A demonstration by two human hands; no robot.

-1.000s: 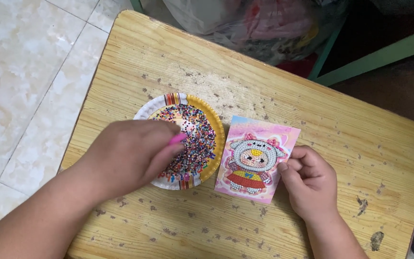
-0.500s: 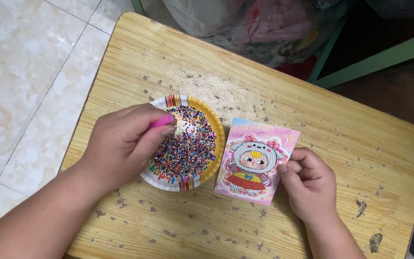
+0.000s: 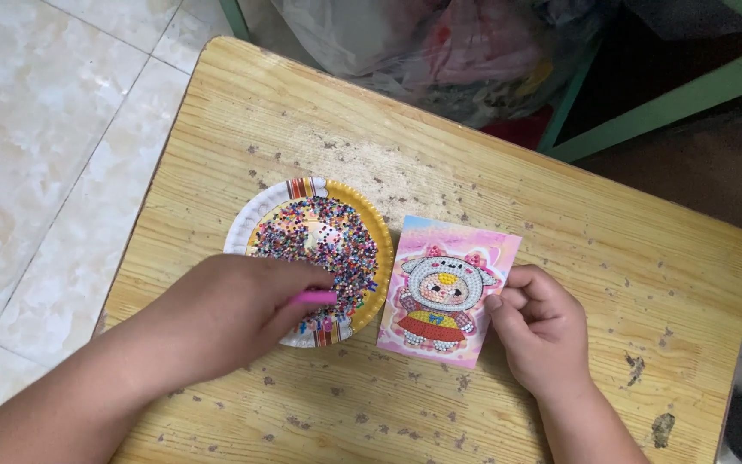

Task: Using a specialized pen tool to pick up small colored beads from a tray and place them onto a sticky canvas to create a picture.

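Beads (image 3: 337, 245), tiny, light and likely scatter-prone, fill the round paper plate (image 3: 380, 236) near the wooden table's (image 3: 611, 249) left edge, where the left hand (image 3: 229, 314) pinches a slim pink pen (image 3: 313, 298) while the right hand (image 3: 543, 331) grips the thin pink picture card's (image 3: 448, 292) right edge.

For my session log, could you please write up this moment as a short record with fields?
Surface: worn wooden table on a pale tiled floor
Left hand: left hand grips a pink pen-like tool, tip over the beads
Right hand: right hand pinches the right edge of the picture card
Plate: paper plate with a yellow rim, filled with tiny mixed-colour beads
Card: pink picture card showing a cartoon figure, flat beside the plate
Background: plastic bags beyond the table's far edge
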